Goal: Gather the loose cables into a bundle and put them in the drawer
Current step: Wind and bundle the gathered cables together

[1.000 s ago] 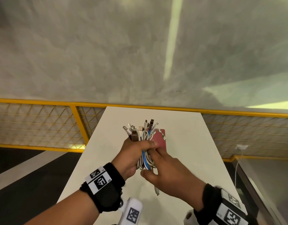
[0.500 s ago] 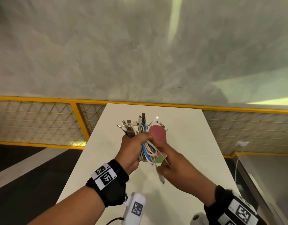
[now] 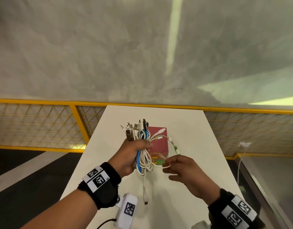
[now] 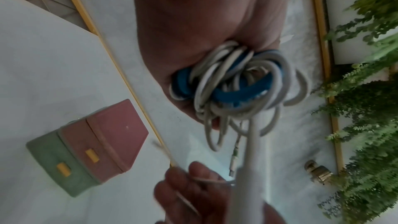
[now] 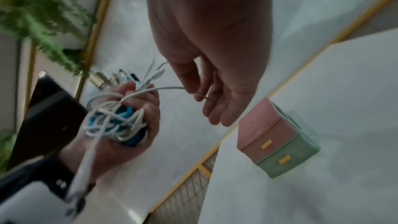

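My left hand (image 3: 139, 146) grips a bundle of white and blue cables (image 3: 143, 156) upright above the white table (image 3: 183, 187), plugs sticking out at the top. One white cable end (image 3: 144, 190) dangles below the fist. My right hand (image 3: 167, 165), to the right of the bundle, pinches a thin white strand (image 3: 173, 144) that loops out from it. Behind the hands stands a small drawer box (image 3: 159, 142), pink over green. In the wrist views the drawer box (image 5: 277, 144) shows two yellow handles and both drawers closed. The bundle (image 4: 234, 88) fills my left palm.
A yellow-framed mesh railing (image 3: 79, 123) runs behind the table's far edge, with grey floor beyond. Green plants (image 4: 366, 108) show in the wrist views. A white plug and cord (image 3: 244, 144) hang at the right.
My right hand has drawn away from the bundle to the right, pulling a thin white strand out with it. The left hand keeps its grip and has risen slightly.
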The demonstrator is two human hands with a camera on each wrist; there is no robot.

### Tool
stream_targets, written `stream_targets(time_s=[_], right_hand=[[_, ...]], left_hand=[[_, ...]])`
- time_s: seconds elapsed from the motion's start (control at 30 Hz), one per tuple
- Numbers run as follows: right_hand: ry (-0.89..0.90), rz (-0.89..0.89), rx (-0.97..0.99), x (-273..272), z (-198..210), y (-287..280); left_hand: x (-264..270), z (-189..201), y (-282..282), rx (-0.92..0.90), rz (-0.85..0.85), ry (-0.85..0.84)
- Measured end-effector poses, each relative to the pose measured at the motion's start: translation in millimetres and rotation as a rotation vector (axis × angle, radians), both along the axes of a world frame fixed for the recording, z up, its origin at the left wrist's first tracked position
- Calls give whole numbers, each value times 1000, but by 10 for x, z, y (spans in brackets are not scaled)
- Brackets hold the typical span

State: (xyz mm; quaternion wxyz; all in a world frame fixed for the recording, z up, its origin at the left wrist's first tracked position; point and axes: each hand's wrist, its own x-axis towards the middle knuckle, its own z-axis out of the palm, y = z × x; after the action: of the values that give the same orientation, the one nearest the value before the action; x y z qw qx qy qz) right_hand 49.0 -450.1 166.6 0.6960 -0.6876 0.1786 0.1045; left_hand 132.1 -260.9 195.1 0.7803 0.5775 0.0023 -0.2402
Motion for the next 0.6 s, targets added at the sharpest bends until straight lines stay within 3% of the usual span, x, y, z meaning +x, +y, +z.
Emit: stream_targets(time_s=[0.07, 0.2, 0.43, 0.6], right_hand=[[-67, -86, 133, 11, 47, 10], [-232, -195, 158, 57, 186, 129], [-296, -202, 129, 139, 237, 415], [-282, -86, 292, 158, 220, 509]], left_hand=[[-1, -16, -23, 53, 32, -23], [-57, -89, -122, 78, 131, -68], [-163, -112, -260, 37, 166, -190], [-150, -126, -231, 0, 156, -150]])
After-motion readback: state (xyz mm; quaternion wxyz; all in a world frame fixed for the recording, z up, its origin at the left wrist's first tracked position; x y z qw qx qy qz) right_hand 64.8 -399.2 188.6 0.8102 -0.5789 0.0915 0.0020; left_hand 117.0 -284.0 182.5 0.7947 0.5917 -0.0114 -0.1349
